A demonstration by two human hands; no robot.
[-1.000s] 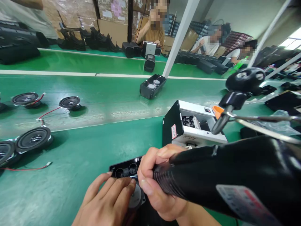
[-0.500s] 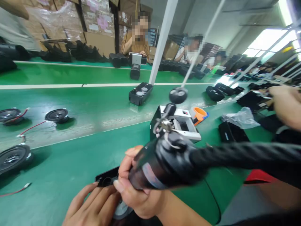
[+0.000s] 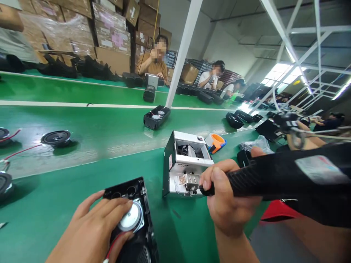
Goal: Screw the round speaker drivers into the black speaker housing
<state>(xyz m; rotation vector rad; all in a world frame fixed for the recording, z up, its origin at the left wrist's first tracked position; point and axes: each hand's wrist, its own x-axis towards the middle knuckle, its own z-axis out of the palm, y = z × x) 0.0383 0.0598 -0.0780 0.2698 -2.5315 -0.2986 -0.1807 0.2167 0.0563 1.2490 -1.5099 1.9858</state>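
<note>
Nearest the lens I log the left hand (image 3: 93, 228) lying flat and open, fingers spread over a silver speaker disc (image 3: 132, 217) seated in a black plastic speaker housing (image 3: 124, 191); I read no wrap-around grip here, only fingertips pressing on the disc's rim and the housing. The housing rests on the green bench (image 3: 55, 215), tilted in view, with a red wire (image 3: 115, 241) running across its lower part, under the fingers, and a black grille (image 3: 144, 254) at its near end. The right hand (image 3: 229, 193) is closed in a full, narrow wrap around the ribbed grip of a black electric screwdriver (image 3: 276, 177), whose tip I place at the metal rail (image 3: 186, 181) of a white-and-black screw feeder (image 3: 189, 153); whether tip and rail touch I cannot tell. The feeder stands just right of the housing, well clear of the left hand. Beyond it I note an orange-and-blue plastic ring (image 3: 215, 143) and a clear plastic bag (image 3: 255, 143). Farther out, a black speaker housing (image 3: 156, 117) with two silver discs sits on the green conveyor belt (image 3: 90, 117), near a loose speaker driver (image 3: 56, 138) trailing red wire. At the far bench a co-worker in a brown shirt (image 3: 155, 69) sits before stacked, shrink-wrapped cartons (image 3: 111, 33), with a second co-worker in a white shirt (image 3: 211, 80) farther right
</note>
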